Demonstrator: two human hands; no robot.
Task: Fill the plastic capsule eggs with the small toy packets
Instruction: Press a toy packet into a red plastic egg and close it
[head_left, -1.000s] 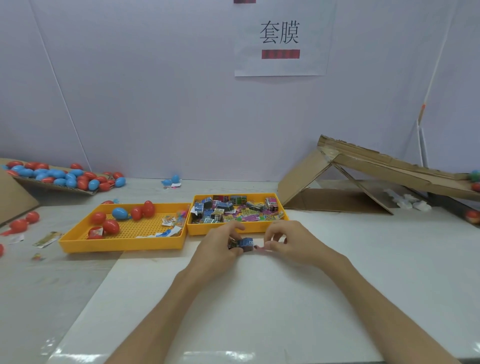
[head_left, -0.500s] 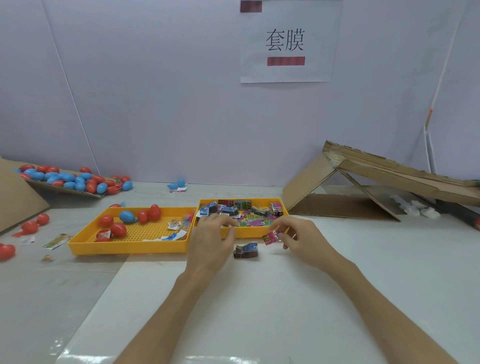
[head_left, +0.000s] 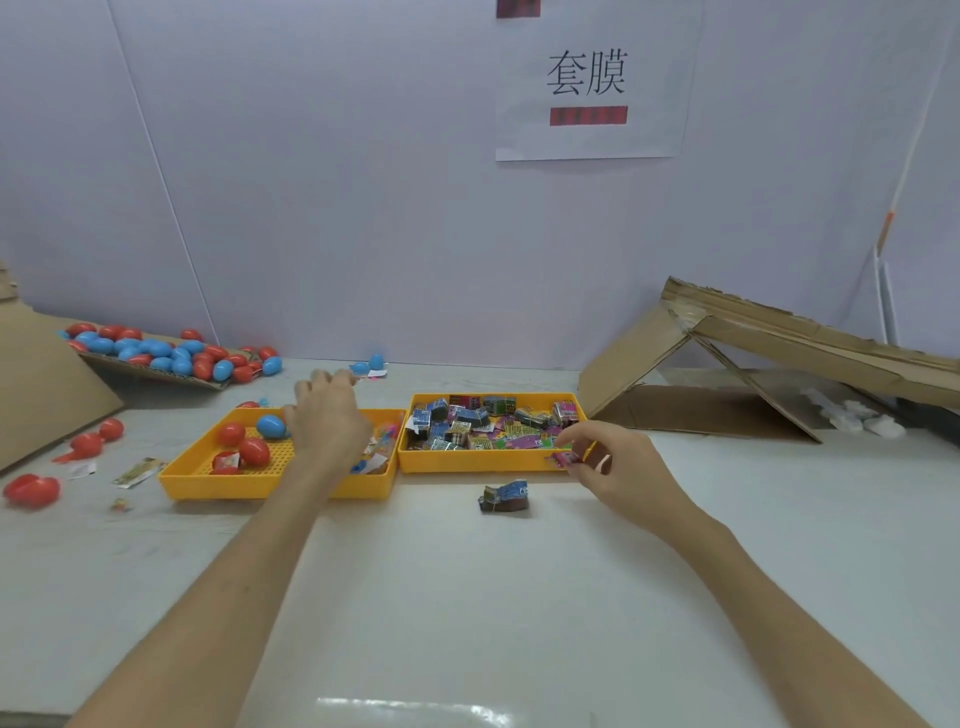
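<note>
Two yellow trays sit side by side. The left tray (head_left: 218, 486) holds red eggs (head_left: 253, 451), a blue egg (head_left: 271, 426) and loose scraps. The right tray (head_left: 467, 462) is full of small toy packets (head_left: 470, 421). My left hand (head_left: 327, 415) hovers over the left tray, fingers relaxed and holding nothing. My right hand (head_left: 618, 462) pinches a pink packet (head_left: 563, 458) at the right tray's front edge. A blue-and-dark packet (head_left: 505, 498) lies on the white table in front of the trays.
A heap of red and blue eggs (head_left: 171, 353) lies on cardboard at the back left. Loose red eggs (head_left: 31, 488) and wrappers (head_left: 136, 472) sit left of the trays. A folded cardboard ramp (head_left: 779, 364) stands at the right. A blue egg (head_left: 375, 361) rests by the wall.
My left hand let go of the blue packet and moved up and left over the egg tray. My right hand lifted the pink packet toward the packet tray's front edge.
</note>
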